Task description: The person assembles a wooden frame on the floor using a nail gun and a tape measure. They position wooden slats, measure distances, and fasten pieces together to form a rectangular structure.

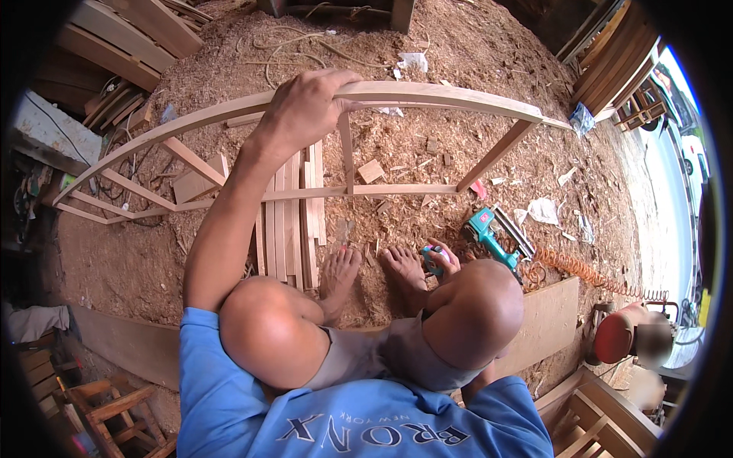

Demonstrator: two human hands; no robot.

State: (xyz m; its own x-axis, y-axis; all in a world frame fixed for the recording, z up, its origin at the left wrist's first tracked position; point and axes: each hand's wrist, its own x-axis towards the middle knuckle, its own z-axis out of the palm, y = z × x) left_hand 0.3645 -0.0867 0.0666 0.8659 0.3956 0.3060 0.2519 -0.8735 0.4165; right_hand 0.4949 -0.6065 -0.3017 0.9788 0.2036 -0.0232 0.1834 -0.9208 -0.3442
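My left hand (309, 107) is wrapped over the top rail of a long wooden frame (427, 93), which stands on edge in front of me. Short crosspieces join its upper and lower rails. Low by my right foot, partly behind my right knee, my right hand (449, 263) is closed around a small blue-and-pink object (432, 256) whose kind I cannot make out. Just to the right of that hand lies a teal nail gun (490, 235) with a silver magazine, apart from my fingers.
A coiled orange air hose (569, 263) runs right from the nail gun. Wooden strips (289, 221) lie beneath the frame, left of my feet. Sawdust covers the floor, with a wood offcut (371, 171) and white scraps on it. Stacked boards (126, 38) lean at the far left.
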